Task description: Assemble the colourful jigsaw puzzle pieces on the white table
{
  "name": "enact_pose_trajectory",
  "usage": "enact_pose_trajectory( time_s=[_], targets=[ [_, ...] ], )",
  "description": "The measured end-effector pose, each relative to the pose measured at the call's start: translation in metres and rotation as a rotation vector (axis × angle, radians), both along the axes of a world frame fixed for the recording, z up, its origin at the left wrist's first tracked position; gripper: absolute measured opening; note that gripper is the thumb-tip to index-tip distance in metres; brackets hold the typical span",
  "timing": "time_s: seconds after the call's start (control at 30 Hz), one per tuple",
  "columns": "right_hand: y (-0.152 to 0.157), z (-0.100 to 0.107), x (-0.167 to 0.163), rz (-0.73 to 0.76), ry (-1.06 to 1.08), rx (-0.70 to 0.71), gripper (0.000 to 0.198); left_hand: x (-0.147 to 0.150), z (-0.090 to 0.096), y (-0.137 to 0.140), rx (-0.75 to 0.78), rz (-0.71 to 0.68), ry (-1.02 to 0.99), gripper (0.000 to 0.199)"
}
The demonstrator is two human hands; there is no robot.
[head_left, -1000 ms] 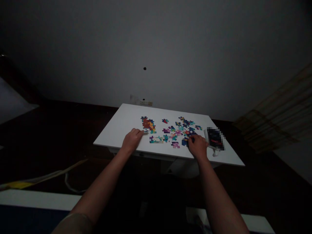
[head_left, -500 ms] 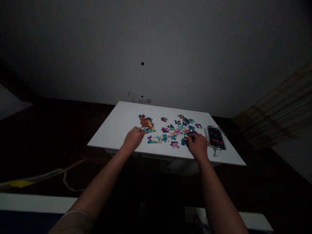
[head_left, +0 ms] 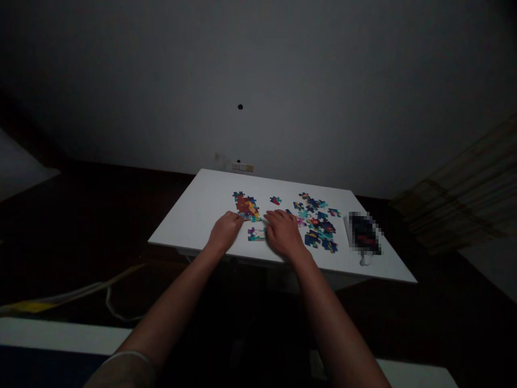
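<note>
Puzzle chunk (head_left: 246,205): probably light, stiffish, best gripped by edges
Left hand (head_left: 224,233) curled at its near-left corner, hold can't be told; right hand (head_left: 283,231) loosely spread beside it.

**Bare left hand (head_left: 226,231), bare right hand (head_left: 284,234) at brown-and-yellow jigsaw section (head_left: 245,205)**

The left hand's fingertips are at the section's near edge; the right hand, thumb apart from the fingers, is right of it. Nearer than the section lies a white-and-purple puzzle strip (head_left: 256,235); well right of it, loose multicoloured pieces (head_left: 312,238).

Dim light, tabletop (head_left: 186,215) brightest, floor (head_left: 100,215) almost black, fine detail seemingly soft
</note>
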State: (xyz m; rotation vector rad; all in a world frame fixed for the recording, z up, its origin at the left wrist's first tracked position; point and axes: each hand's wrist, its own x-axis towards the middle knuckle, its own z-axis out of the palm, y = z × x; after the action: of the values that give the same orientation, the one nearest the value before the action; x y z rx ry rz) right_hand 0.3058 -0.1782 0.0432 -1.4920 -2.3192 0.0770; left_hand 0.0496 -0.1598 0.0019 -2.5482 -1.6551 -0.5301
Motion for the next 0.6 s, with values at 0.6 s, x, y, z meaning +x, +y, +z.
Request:
enact_pose_trajectory(
  time_s=[0.6],
  targets=[
    [0.018, -0.003, -0.045, 0.041, -0.14, -0.208, 0.049, 0.007, 0.013, -0.011, -0.107, 0.016, -0.068, 0.031]
  ],
)
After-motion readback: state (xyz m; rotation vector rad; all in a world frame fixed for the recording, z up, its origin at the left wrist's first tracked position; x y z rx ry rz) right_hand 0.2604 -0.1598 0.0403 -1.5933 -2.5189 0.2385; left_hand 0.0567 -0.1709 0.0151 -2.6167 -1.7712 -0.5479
